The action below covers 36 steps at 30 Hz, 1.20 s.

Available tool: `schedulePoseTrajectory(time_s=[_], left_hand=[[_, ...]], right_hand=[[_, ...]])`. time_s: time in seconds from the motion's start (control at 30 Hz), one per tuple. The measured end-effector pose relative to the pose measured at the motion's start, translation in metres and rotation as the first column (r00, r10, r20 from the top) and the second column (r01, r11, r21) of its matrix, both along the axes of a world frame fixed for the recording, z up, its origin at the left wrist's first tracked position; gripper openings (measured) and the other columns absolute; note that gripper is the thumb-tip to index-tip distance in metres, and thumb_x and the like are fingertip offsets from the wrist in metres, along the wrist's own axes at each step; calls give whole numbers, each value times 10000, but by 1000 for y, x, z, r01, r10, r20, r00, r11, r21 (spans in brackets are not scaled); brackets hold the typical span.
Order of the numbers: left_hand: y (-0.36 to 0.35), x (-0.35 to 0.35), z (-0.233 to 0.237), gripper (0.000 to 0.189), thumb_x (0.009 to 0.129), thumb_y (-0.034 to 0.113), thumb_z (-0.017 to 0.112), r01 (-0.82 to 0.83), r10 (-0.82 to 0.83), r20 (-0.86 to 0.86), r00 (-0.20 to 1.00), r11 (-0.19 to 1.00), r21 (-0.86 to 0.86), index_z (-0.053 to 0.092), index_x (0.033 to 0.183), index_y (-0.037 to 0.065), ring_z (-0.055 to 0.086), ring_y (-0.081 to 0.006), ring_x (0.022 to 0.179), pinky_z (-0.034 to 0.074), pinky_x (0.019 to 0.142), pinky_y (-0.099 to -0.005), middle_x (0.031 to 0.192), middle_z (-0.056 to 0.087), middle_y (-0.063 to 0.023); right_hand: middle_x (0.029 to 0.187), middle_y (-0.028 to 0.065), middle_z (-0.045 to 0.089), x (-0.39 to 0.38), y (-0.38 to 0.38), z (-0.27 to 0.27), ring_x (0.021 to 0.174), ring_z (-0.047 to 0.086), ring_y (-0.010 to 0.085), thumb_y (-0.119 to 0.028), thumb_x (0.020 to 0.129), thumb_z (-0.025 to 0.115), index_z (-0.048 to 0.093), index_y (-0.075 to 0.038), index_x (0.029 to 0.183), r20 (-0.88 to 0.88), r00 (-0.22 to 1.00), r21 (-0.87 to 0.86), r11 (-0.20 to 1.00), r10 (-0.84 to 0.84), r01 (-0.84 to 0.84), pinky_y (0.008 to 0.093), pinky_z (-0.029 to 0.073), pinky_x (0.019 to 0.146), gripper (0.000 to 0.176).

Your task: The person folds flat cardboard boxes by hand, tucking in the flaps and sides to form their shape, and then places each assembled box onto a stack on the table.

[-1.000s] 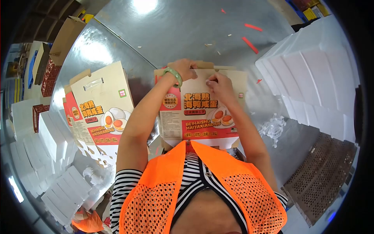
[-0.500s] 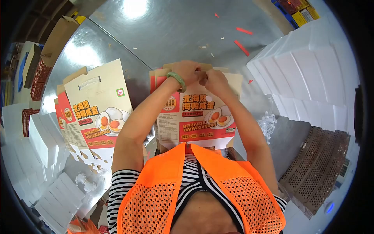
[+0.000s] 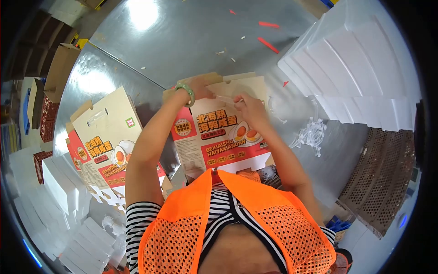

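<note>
Head view, watched from my remote seat: the printed carton (image 3: 230,147) lies folded flat on the counter (image 3: 191,41), printed face up, just in front of the person's orange vest (image 3: 191,194). I read the right hand (image 3: 252,109) as pinching, thumb and fingers together on one end of a thin clear strip (image 3: 224,98) that reaches toward the left hand (image 3: 200,88). That hand bends over the carton's upper part; its fingertips are hidden, so I can't tell whether they are clamped or apart. A heap of pale plastic pieces (image 3: 312,133) lies to the right; a second carton (image 3: 112,107) lies to the left. I judge the carton light and fairly stiff, but easily creased, so I'd steady it by its upper edge. The strip looks slick and springy; I'd pinch it close to its ends.
</note>
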<state>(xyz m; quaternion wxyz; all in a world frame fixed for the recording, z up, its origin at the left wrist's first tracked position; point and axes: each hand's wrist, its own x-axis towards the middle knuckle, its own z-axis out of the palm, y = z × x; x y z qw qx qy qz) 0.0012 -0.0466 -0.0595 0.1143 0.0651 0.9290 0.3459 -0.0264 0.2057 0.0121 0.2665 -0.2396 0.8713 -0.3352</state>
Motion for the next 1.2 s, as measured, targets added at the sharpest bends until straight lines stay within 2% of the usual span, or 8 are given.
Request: schedulePoseTrajectory(time_s=[0.1, 0.2, 0.27, 0.53, 0.63, 0.73, 0.8, 1.2], left_hand=[[19, 6, 23, 705, 817, 279, 744, -131, 212, 336, 918, 960, -248, 502, 1469, 164, 559, -273, 1255, 464, 1012, -394, 1422, 563, -96], [49, 20, 34, 646, 838, 203, 720, -112, 115, -42, 992, 713, -692, 522, 1453, 169, 575, -289, 1208, 469, 998, -419, 1288, 616, -124], [63, 21, 16, 533, 858, 141, 686, -91, 86, -441, 894, 996, 9, 581, 1381, 154, 633, -292, 1076, 498, 901, -413, 1173, 629, -149], [87, -7, 26, 239, 865, 119, 705, -175, 139, 138, 981, 938, 298, 719, 1093, 48, 663, -187, 633, 515, 616, -317, 799, 687, -111], [79, -11, 19, 152, 874, 117, 705, -356, 227, 357, 906, 865, 353, 737, 980, 13, 640, -152, 551, 500, 539, -289, 717, 701, -84], [78, -17, 16, 165, 887, 149, 707, -529, 342, 471, 813, 773, 350, 728, 860, -12, 642, -127, 536, 492, 501, -264, 713, 715, -73], [83, -22, 16, 216, 893, 176, 712, -572, 379, 507, 774, 763, 302, 719, 800, -19, 649, -118, 537, 493, 491, -251, 709, 717, -67], [110, -50, 7, 373, 860, 358, 645, -447, 457, 366, 810, 887, -118, 733, 598, 107, 711, -184, 643, 571, 721, -329, 576, 693, -25]], right_hand=[[919, 222, 684, 0, 12, -58, 838, 654, 450, 8, 848, 631, 541, -68, 1118, -257, 966, -76, 996, 31, -52, 492, 511, 756, 295], [914, 165, 690, -9, 5, -73, 759, 686, 266, -1, 946, 522, 530, -41, 1099, -128, 982, -226, 968, -137, 105, 364, 518, 654, 159], [917, 143, 685, -11, 0, -53, 766, 684, 229, 3, 960, 509, 521, -34, 1094, 85, 978, -360, 910, -188, 206, 346, 523, 652, 140], [963, 120, 687, -31, 5, -69, 681, 663, 155, 15, 964, 540, 526, -4, 1042, 423, 864, -448, 766, -274, 462, 303, 543, 550, 82], [921, 81, 662, -57, 9, -72, 609, 654, 167, -14, 946, 585, 583, -25, 1044, 665, 746, -447, 779, -39, 439, 321, 527, 487, 99], [938, 48, 621, -86, 14, -69, 734, 664, 206, -76, 900, 675, 634, -83, 1034, 289, 941, -293, 920, -174, 260, 371, 548, 625, 140], [998, 34, 597, -105, 15, -80, 953, 600, 265, -151, 846, 729, 651, -126, 997, -708, 704, -91, 995, -43, -30, 443, 487, 830, 172], [1039, 25, 568, -99, -2, -96, 1104, 491, 296, -191, 803, 761, 631, -182, 1004, -439, 898, -40, 998, 22, -44, 467, 368, 902, 240]])
